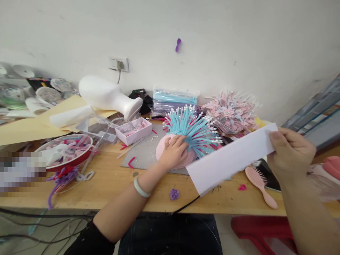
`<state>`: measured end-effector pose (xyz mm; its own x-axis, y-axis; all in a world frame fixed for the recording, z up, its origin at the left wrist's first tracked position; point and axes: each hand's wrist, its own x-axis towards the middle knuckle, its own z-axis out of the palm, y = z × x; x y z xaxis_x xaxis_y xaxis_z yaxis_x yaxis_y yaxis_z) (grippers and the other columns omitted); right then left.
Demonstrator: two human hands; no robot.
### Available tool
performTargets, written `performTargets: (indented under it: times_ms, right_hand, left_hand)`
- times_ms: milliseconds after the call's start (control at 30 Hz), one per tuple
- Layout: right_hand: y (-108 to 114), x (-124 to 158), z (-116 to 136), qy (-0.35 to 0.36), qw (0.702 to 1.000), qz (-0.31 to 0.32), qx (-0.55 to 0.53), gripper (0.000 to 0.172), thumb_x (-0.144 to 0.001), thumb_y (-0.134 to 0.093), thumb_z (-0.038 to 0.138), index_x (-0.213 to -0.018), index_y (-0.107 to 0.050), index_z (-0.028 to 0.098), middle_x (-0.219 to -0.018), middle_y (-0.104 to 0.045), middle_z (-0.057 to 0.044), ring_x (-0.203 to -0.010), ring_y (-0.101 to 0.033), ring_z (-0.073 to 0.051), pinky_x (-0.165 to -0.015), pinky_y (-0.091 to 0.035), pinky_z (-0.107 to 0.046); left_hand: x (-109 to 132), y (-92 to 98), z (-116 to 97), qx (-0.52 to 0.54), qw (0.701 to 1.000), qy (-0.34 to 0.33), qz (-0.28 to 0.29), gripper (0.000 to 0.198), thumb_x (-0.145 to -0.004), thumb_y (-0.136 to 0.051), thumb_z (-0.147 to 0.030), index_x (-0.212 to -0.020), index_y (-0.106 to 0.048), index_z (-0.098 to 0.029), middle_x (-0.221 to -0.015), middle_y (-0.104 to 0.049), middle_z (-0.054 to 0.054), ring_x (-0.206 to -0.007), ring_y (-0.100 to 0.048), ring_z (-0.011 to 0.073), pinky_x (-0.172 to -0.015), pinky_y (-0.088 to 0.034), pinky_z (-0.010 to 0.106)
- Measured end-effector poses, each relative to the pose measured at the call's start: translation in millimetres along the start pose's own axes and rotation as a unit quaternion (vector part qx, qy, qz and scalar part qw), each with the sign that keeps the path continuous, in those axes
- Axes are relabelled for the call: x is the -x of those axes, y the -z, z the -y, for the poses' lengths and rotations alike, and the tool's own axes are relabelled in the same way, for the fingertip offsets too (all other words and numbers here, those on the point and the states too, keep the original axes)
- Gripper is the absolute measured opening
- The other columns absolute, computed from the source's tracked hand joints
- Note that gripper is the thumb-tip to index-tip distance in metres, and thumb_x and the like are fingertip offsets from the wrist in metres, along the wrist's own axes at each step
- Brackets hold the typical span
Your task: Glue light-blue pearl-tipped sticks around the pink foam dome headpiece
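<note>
My left hand point(174, 152) lies over a pink dome point(161, 147) on the table, its fingers spread across the curved top. From the dome's far side fans a dense spray of light-blue pipe cleaners point(187, 124) tipped with small white beads. My right hand point(289, 150) is closed at the right, thumb on top, pinching one end of a long white paper strip point(233, 157). The strip slants down leftward above the table, its other end near the dome. Under the dome is a grey mat point(140, 156). What lies beneath my left palm is hidden.
A white foam mannequin head point(98, 92) lies behind a small box point(134, 131). Left stands a red-rimmed bowl point(89, 152) of scraps. A pink hairbrush point(261, 186), purple flower point(174, 194) and pink pipe-cleaner bundle point(231, 111) are around. A red stool point(260, 230) stands below.
</note>
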<state>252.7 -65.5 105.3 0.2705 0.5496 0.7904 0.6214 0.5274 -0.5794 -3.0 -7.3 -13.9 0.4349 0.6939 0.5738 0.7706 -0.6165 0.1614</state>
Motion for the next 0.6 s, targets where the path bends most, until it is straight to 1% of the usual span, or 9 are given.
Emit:
performTargets:
  times_ms: [100,267,467,600]
  right_hand:
    - [2.2,0.1,0.7,0.034,0.999,-0.011,0.008,0.017,-0.066,-0.068,0.036,-0.069,-0.069,0.019,-0.052,-0.055,0.003,-0.045,-0.045,-0.010,-0.045,-0.039,-0.024]
    - [4.0,0.7,0.9,0.056,0.998,-0.034,0.018,0.015,-0.066,-0.067,0.034,-0.070,-0.070,0.020,-0.052,-0.055,0.002,-0.046,-0.045,-0.011,-0.043,-0.037,-0.024]
    - [1.9,0.6,1.7,0.059,0.997,-0.043,-0.005,0.012,-0.066,-0.068,0.031,-0.069,-0.070,0.020,-0.048,-0.050,0.003,-0.044,-0.041,-0.010,-0.042,-0.034,-0.024]
    - [0.1,2.2,2.2,0.063,0.997,-0.039,-0.010,0.014,-0.067,-0.067,0.032,-0.070,-0.070,0.019,-0.051,-0.053,0.003,-0.045,-0.042,-0.009,-0.044,-0.035,-0.024]
  left_hand:
    - [-0.3,1.5,-0.9,0.004,1.000,0.001,0.006,0.021,-0.083,-0.043,-0.025,-0.097,-0.058,-0.022,-0.126,-0.052,0.007,-0.118,-0.039,0.0241,-0.098,-0.022,0.048]
    - [-0.7,1.3,-1.8,0.004,1.000,0.004,0.005,0.020,-0.084,-0.043,-0.025,-0.096,-0.058,-0.023,-0.124,-0.052,0.006,-0.118,-0.039,0.0241,-0.098,-0.020,0.048]
    - [0.0,0.3,-0.7,-0.003,1.000,0.001,-0.002,0.020,-0.085,-0.041,-0.026,-0.096,-0.058,-0.023,-0.125,-0.053,0.006,-0.118,-0.039,0.0243,-0.097,-0.020,0.048]
    - [0.6,-1.3,-0.1,-0.004,1.000,0.002,-0.006,0.021,-0.085,-0.040,-0.026,-0.097,-0.058,-0.023,-0.125,-0.053,0.006,-0.119,-0.039,0.0237,-0.099,-0.018,0.048]
